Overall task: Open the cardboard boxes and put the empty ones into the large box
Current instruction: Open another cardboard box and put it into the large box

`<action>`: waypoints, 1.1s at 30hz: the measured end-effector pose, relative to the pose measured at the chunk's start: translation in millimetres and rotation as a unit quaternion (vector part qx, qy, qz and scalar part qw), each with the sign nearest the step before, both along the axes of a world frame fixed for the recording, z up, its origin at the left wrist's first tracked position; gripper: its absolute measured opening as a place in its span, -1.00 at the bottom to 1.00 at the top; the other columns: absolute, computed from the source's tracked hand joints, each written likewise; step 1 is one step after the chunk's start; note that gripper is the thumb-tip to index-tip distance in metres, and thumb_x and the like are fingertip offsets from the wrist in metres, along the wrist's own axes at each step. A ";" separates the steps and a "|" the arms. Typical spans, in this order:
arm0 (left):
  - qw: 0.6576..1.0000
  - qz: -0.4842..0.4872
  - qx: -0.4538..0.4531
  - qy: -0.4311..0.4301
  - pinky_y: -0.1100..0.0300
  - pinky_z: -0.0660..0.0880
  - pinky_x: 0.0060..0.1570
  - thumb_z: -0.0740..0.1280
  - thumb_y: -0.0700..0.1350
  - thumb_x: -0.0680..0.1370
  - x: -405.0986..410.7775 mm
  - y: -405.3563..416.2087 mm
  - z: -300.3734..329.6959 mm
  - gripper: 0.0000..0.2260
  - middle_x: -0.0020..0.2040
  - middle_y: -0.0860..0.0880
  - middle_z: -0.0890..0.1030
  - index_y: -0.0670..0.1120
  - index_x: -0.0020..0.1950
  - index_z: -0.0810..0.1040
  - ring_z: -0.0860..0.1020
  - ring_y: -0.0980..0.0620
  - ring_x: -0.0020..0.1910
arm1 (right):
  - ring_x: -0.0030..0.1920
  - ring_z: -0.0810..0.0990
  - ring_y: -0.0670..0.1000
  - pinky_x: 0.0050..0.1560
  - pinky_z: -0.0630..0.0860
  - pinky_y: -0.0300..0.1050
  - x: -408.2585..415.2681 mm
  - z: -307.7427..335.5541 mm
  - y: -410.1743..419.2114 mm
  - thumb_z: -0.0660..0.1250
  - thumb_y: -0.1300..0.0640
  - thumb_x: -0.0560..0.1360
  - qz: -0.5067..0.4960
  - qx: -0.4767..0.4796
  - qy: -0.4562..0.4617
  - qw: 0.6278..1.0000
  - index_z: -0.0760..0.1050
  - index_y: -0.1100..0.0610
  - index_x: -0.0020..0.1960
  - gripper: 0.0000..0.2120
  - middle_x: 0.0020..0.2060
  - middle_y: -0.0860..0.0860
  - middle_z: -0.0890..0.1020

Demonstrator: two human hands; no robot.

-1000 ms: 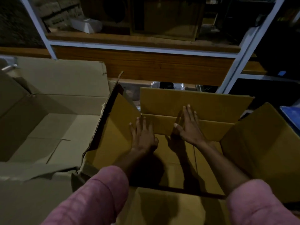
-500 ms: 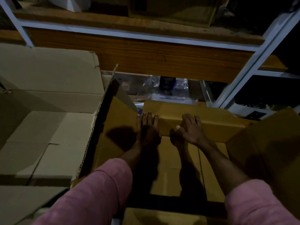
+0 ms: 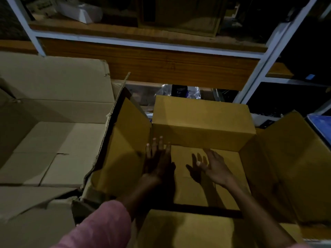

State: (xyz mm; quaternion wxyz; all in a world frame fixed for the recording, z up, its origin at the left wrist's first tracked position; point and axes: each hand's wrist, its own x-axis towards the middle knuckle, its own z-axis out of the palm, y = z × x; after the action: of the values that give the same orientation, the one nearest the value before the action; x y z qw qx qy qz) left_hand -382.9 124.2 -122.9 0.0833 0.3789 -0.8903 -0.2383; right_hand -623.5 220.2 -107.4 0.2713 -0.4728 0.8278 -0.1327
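Note:
An open yellow-brown cardboard box (image 3: 202, 120) stands in front of me with all its flaps spread outward; nothing lies inside it. My left hand (image 3: 158, 161) reaches into it near the far left corner, fingers straight and apart, tips at the far wall. My right hand (image 3: 215, 166) hovers over the box floor, fingers spread, holding nothing. To the left stands the large, paler cardboard box (image 3: 59, 111), open, its torn right edge touching the smaller box's left flap.
A wooden shelf unit with a white metal frame (image 3: 256, 74) rises right behind the boxes. Plastic-wrapped items (image 3: 179, 91) lie on its low shelf, and a white object (image 3: 82, 12) sits higher up. A blue item (image 3: 320, 126) shows at the right edge.
Both hands have drawn back from the far flap, which had been pushed outward and now stands more upright. The right hand has lifted off the wall to hover over the floor.

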 end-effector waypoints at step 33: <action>0.993 0.112 0.025 0.021 -0.18 0.45 0.22 0.48 0.33 0.33 71.1 115.4 -19.7 -0.37 0.49 -0.08 0.27 -0.06 0.19 0.47 0.31 -0.27 0.38 | 0.20 0.38 0.22 0.10 0.43 0.09 -6.5 -8.9 239.0 0.51 -0.32 0.29 -0.159 -0.003 0.103 0.982 0.38 0.05 0.22 -0.31 0.19 0.05 0.37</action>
State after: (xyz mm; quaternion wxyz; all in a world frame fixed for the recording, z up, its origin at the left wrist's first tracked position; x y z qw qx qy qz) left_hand -311.8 239.5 -142.6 0.1187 0.4729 -0.8344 -0.2571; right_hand -629.9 459.2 -116.3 0.1582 -0.3467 0.9157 -0.1275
